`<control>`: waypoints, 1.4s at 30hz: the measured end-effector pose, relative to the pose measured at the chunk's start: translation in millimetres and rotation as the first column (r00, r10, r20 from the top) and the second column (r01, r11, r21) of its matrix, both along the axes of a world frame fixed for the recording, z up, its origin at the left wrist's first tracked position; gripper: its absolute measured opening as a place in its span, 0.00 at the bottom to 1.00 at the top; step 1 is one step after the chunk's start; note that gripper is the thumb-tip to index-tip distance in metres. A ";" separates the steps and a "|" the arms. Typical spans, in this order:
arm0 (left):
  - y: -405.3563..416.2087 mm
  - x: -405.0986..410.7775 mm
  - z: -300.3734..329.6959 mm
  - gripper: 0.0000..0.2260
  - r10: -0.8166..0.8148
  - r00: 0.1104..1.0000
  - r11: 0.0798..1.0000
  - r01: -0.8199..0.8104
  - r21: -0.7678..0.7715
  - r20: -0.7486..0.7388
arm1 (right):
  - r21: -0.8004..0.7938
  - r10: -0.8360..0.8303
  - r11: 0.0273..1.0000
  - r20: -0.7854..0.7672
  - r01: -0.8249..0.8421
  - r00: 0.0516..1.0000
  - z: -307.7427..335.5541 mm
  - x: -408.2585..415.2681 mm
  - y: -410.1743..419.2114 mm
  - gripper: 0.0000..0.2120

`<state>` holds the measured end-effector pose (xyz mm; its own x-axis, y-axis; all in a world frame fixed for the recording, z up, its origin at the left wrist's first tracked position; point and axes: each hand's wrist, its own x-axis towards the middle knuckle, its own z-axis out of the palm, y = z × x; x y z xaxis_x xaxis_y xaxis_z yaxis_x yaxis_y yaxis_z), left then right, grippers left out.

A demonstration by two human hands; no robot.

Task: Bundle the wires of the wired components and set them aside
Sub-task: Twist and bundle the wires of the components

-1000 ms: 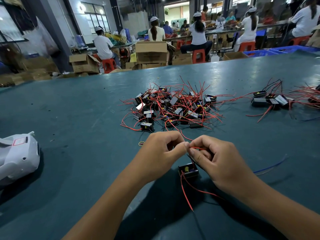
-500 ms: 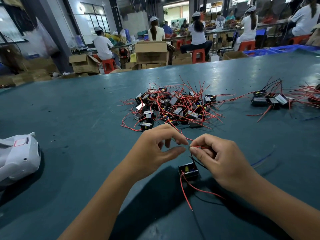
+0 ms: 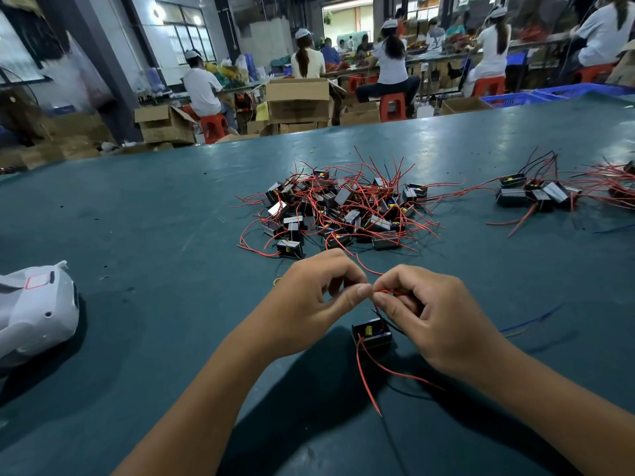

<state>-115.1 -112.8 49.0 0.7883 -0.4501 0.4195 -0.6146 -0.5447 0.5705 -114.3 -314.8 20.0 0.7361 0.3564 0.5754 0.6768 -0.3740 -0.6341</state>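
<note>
Fingertips (image 3: 357,293) of the left hand (image 3: 309,304) and right hand (image 3: 436,321) pinch one thin red wire (image 3: 386,291) between them. Its boxy black component (image 3: 371,334) sits below the right hand on the smooth teal table (image 3: 154,235), near a tangled pile of wired components (image 3: 340,211).

Dim hall, bright windows (image 3: 185,36) far left, pale glare on the far table (image 3: 429,146), dark shadows under my forearms near me, far workers (image 3: 391,63) soft and blurred, lines bending at the edges.
</note>
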 end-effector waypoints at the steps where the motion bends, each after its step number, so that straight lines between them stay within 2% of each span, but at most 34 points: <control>1: -0.8 -0.8 -0.4 0.06 0.006 0.997 1.000 -0.008 -0.022 -0.074 | -0.014 -0.013 1.000 0.019 0.013 1.000 0.5 -0.4 0.4 0.03; 3: -3.0 -1.4 -1.5 0.09 0.008 0.960 0.993 -0.040 -0.111 -0.281 | -0.037 -0.026 0.999 0.046 0.028 0.999 1.0 -1.4 1.2 0.03; 6: -4.1 -2.4 -1.1 0.12 -0.067 0.792 0.935 -0.162 -0.315 -0.607 | -0.061 -0.031 0.998 0.067 0.035 0.997 0.5 -2.4 2.9 0.04; 8: -5.3 -3.6 -0.7 0.09 -0.175 0.672 0.891 -0.203 -0.406 -0.720 | -0.063 -0.030 0.997 0.070 0.035 0.997 0.1 -2.3 3.6 0.05; 10: -6.9 -3.4 -0.7 0.11 -0.217 0.636 0.863 -0.230 -0.451 -0.740 | -0.043 -0.028 0.999 0.066 0.031 0.997 -0.4 -1.3 3.2 0.04; 11: -6.5 -2.6 -1.2 0.12 -0.170 0.684 0.869 -0.236 -0.436 -0.710 | -0.023 -0.026 0.999 0.055 0.028 0.998 -0.6 -0.6 2.7 0.03; 12: -4.6 -1.6 -1.8 0.12 -0.069 0.775 0.895 -0.231 -0.383 -0.628 | -0.002 -0.026 1.000 0.041 0.026 0.999 -0.9 0.4 2.3 0.03; 14: 1.2 0.8 -1.3 0.07 0.134 0.946 0.958 -0.200 -0.205 -0.296 | 0.027 -0.029 0.999 0.004 0.029 1.000 -1.6 3.1 1.6 0.04; 16: 6.1 2.0 1.9 0.03 0.110 0.993 0.988 -0.114 -0.107 -0.047 | 0.029 -0.028 0.999 -0.036 0.029 0.999 -3.0 5.3 0.6 0.06; 19: 8.1 3.2 1.1 0.06 0.011 0.990 1.000 -0.009 -0.014 0.142 | 0.029 -0.014 0.999 -0.051 0.016 0.999 -3.3 5.1 0.2 0.07; 23: 5.6 7.0 -2.2 0.03 -0.023 0.984 0.999 0.026 -0.018 0.175 | 0.025 0.014 1.000 -0.046 -0.013 0.999 -1.9 4.0 0.5 0.06; 28: 5.1 9.3 -4.3 0.04 -0.058 0.972 0.997 0.069 -0.039 0.226 | 0.031 0.052 0.998 -0.089 -0.049 0.995 -2.5 4.9 -0.6 0.07; 33: 1.4 7.5 -6.4 0.03 -0.042 0.937 0.999 0.048 -0.009 0.348 | 0.089 0.099 0.992 -0.143 -0.086 0.985 -3.5 6.0 -1.4 0.04; 38: 0.0 4.9 -5.4 0.05 -0.059 0.935 0.998 0.049 0.038 0.349 | 0.083 0.107 0.992 -0.133 -0.097 0.985 -3.8 4.9 -2.3 0.05; 42: -2.7 0.2 -4.1 0.03 -0.057 0.958 0.998 0.043 0.055 0.280 | 0.055 0.084 0.995 -0.101 -0.078 0.991 -2.6 3.1 -2.1 0.05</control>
